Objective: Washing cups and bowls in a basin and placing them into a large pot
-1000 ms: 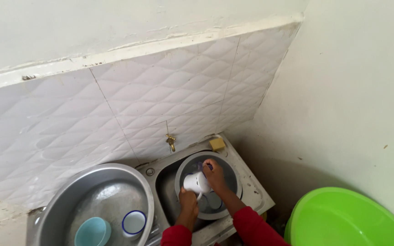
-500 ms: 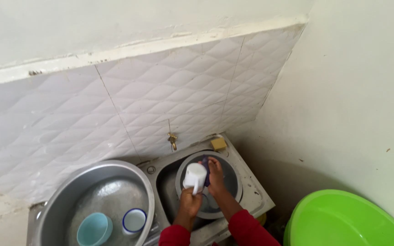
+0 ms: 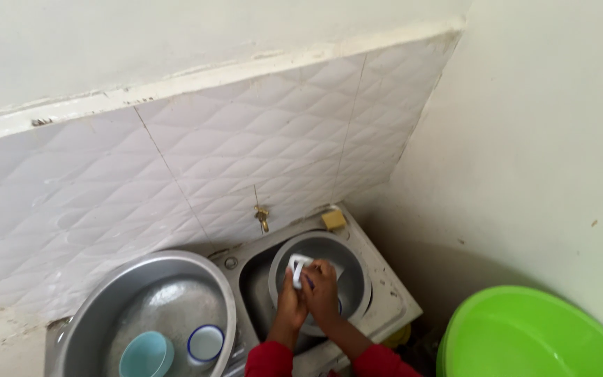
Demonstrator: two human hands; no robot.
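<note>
A plain off-white wall (image 3: 141,49) fills the top of the view, ending in a chipped painted ledge (image 3: 246,70) that runs at a slant across it. Below the ledge the wall is faced with white quilted tiles (image 3: 176,167) with a diamond relief, their joints showing as thin dark lines. A small brass tap (image 3: 263,218) sticks out of the tiles near their lower edge. To the right, a second bare cream wall (image 3: 546,139) meets the tiled one in a corner, with a few small marks on it. Soft, even daylight falls over both; the corner near the floor lies in shadow.
</note>
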